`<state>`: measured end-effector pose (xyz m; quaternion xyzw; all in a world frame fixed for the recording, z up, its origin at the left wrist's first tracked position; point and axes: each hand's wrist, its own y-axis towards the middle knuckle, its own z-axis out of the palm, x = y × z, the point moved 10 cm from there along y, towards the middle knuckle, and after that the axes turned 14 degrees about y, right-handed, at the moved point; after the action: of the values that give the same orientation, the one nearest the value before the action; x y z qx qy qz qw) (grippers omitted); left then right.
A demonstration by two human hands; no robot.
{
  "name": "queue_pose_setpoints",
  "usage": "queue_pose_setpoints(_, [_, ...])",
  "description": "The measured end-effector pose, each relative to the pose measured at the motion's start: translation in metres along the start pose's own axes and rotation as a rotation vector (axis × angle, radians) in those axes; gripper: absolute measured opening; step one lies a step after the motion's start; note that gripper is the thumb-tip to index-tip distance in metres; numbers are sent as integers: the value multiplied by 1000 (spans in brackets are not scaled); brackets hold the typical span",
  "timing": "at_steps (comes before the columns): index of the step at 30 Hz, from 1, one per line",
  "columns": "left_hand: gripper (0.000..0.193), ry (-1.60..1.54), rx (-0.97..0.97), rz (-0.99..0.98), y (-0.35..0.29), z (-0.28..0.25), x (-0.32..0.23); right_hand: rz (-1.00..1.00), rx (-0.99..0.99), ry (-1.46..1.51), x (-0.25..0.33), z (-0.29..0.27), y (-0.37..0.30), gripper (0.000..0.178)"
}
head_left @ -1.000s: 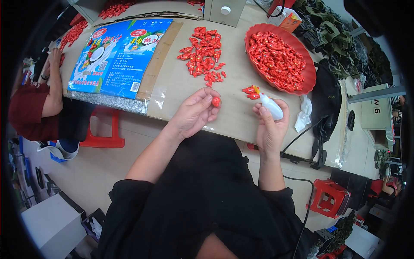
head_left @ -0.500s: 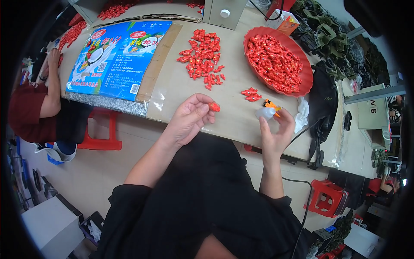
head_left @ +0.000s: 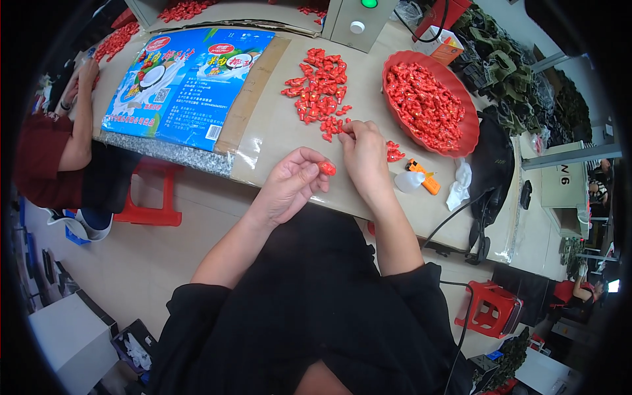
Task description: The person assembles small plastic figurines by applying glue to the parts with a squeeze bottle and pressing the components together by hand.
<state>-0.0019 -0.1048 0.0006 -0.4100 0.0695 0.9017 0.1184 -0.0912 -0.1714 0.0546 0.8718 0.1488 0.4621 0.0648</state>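
A small glossy red plastic piece (head_left: 327,168) is pinched between the thumb and fingers of my left hand (head_left: 289,187), just over the table's front edge. My right hand (head_left: 366,158) reaches to the near end of a loose pile of red pieces (head_left: 322,85). Its fingertips are together there; what they grip, if anything, is too small to make out. Partly behind that hand is a little group of red pieces (head_left: 394,152). To its right, a white squeeze bottle (head_left: 409,181) lies against an orange-and-black tool (head_left: 424,176).
A red scalloped bowl (head_left: 469,135) full of red pieces stands at the back right. Beside it are a crumpled white tissue (head_left: 459,186) and a black bag (head_left: 495,158). Flattened blue cardboard (head_left: 187,89) covers the table's left, where a person in dark red (head_left: 56,145) sits.
My right hand has let go of the white bottle and orange tool, leaving them on the table, and has moved left to the pile. My left hand still holds its red piece.
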Motion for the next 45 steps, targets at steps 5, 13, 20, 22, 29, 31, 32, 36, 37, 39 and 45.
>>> queue_pose_setpoints(5, [14, 4, -26, 2, -2, -5, 1, 241, 101, 445, -13, 2, -17, 14])
queue_pose_setpoints(13, [14, 250, -25, 29, -3, 6, 1, 342, 20, 1002, -17, -19, -71, 11])
queue_pose_setpoints(20, [14, 347, -13, 23, -4, 9, 5, -174, -10, 447, 28, -42, -68, 9])
queue_pose_setpoints(22, [13, 362, 3, 42, -4, 11, 3, -208, 1, 412, 31, -41, -67, 10])
queue_pose_setpoints(29, [14, 394, 20, 43, -4, 13, 3, -198, 48, 386, 30, -39, -65, 9])
queue_pose_setpoints(31, [13, 409, 20, 34, -4, 12, 4, -217, 55, 367, 33, -38, -65, 9])
queue_pose_setpoints(32, [13, 408, 19, 33, -4, 12, 4, -179, 63, 388, 30, -37, -64, 9])
queue_pose_setpoints(36, [12, 425, 18, 49, -5, 12, 3, -83, 81, 444, 21, -33, -64, 9])
queue_pose_setpoints(37, [13, 422, 18, 52, -5, 13, 3, -81, 80, 444, 21, -33, -65, 9])
queue_pose_setpoints(39, [13, 433, 12, 65, -5, 13, 2, -14, 92, 489, 15, -29, -65, 9])
queue_pose_setpoints(45, [14, 439, -12, 48, -8, 12, 1, 74, 117, 595, 13, -27, -66, 8])
